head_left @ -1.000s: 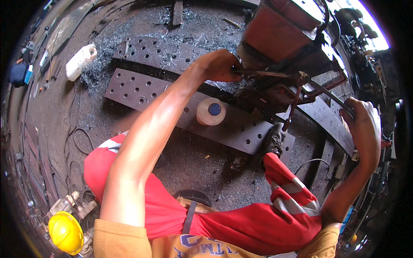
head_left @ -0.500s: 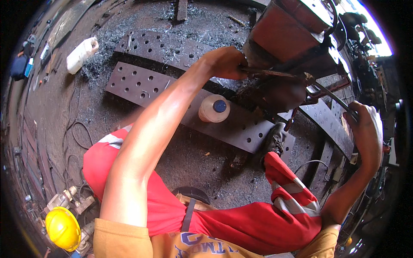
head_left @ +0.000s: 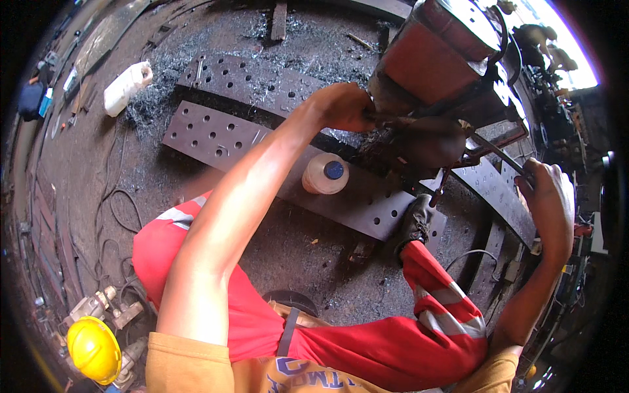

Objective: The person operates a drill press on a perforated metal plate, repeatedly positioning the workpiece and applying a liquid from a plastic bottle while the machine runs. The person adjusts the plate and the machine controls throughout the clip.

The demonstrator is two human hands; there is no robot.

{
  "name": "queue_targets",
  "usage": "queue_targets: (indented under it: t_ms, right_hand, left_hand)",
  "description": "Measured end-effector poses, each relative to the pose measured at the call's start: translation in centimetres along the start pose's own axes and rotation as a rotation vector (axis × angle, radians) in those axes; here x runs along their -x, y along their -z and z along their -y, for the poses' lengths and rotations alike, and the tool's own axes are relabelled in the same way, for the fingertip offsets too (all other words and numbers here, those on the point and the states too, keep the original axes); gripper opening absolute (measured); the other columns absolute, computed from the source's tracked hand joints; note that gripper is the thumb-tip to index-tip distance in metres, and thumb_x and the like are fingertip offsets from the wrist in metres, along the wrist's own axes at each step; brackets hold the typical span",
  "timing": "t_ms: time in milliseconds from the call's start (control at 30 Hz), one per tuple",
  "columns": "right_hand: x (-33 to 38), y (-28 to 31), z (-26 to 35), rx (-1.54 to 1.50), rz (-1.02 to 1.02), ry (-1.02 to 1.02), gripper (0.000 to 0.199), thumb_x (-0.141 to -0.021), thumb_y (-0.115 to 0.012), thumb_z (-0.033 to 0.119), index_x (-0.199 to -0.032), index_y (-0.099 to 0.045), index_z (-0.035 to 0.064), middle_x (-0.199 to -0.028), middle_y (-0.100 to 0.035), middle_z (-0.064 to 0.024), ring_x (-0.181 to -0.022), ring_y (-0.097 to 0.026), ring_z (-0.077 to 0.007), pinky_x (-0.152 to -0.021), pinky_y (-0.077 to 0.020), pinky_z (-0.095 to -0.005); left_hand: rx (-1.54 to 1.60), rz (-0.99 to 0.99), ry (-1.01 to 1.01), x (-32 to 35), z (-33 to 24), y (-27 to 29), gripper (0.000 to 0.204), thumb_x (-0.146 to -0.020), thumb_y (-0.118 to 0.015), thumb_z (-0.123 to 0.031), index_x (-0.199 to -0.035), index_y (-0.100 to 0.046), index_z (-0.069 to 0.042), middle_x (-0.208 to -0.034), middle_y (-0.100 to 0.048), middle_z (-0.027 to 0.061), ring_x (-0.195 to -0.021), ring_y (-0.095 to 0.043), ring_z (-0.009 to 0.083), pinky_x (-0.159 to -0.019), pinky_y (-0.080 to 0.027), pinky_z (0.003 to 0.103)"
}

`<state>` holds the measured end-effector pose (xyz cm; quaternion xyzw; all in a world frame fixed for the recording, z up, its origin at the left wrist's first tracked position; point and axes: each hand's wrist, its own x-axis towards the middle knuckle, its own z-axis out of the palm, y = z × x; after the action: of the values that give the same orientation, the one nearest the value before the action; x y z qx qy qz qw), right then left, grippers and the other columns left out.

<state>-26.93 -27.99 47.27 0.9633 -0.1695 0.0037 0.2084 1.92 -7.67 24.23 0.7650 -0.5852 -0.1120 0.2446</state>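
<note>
A red boxy machine (head_left: 429, 59) with a dark lower part stands at the upper right. My left hand (head_left: 344, 108) is closed around the end of a dark metal bar beside the machine. Over on the right, my right hand (head_left: 550, 196) grips the end of a slim metal rod (head_left: 501, 154) that slopes up toward the machine's hub. A dark rounded part (head_left: 432, 144) below the body looks blurred. Between my arms, a translucent bottle with a blue cap (head_left: 334, 170) sits on a drilled steel plate (head_left: 367, 213).
Another drilled plate (head_left: 262, 82) lies farther off, strewn with metal shavings. A white jug (head_left: 128, 88) is on the floor at left, and a yellow hard hat (head_left: 95, 350) at lower left. More drilled steel (head_left: 495, 196) lies at right. My shoe (head_left: 418, 219) rests near the plate's end.
Both hands keep their grip. My left hand sits slightly lower in view, and my right hand has shifted a little leftward with the rod. The whole view has moved slightly.
</note>
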Motion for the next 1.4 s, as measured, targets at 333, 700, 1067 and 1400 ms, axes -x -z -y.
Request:
queue_targets:
  t_ms: [333, 700, 1067, 1400]
  right_hand:
    - [0.0, -1.1, 0.0, 0.187, -0.053, 0.001, 0.028, -0.086, -0.076, 0.019, -0.108, -0.066, 0.0054, -0.095, -0.065, -0.0144, -0.088, -0.061, -0.0331, -0.078, -0.047, -0.0442]
    - [0.2, -2.4, -1.5, 0.182, -0.106, 0.064, 0.034, -0.084, -0.077, 0.017, -0.113, -0.064, 0.0052, -0.095, -0.064, -0.0135, -0.086, -0.06, -0.0326, -0.076, -0.0458, -0.0443]
    - [0.1, -2.1, -1.7, 0.097, -0.105, 0.042, 0.034, -0.083, -0.078, 0.017, -0.112, -0.065, 0.0049, -0.097, -0.065, -0.0135, -0.088, -0.061, -0.0318, -0.078, -0.046, -0.0423]
    - [0.1, -2.5, -1.8, 0.145, -0.137, 0.068, 0.037, -0.084, -0.078, 0.019, -0.115, -0.064, 0.0052, -0.096, -0.064, -0.0136, -0.086, -0.061, -0.0317, -0.076, -0.0462, -0.0433]
  left_hand:
    - [0.01, 0.003, -0.01, 0.1, -0.1, 0.2, 0.031, -0.08, -0.068, -0.038, -0.092, -0.077, -0.011, -0.084, -0.072, 0.0181, -0.082, -0.069, 0.0394, -0.076, -0.056, 0.047]
    - [-0.012, -0.013, -0.005, 0.2, -0.1, 0.2, 0.034, -0.081, -0.068, -0.041, -0.094, -0.078, -0.011, -0.085, -0.072, 0.0186, -0.083, -0.07, 0.0398, -0.079, -0.055, 0.046]
    - [0.034, -0.004, 0.015, 0.2, -0.2, 0.1, 0.033, -0.08, -0.069, -0.038, -0.097, -0.078, -0.011, -0.085, -0.072, 0.0191, -0.082, -0.07, 0.0389, -0.078, -0.055, 0.045]
    - [0.005, -0.02, 0.03, 0.3, -0.4, 0.1, 0.033, -0.081, -0.068, -0.038, -0.097, -0.078, -0.011, -0.086, -0.073, 0.0176, -0.083, -0.071, 0.0378, -0.079, -0.056, 0.045]
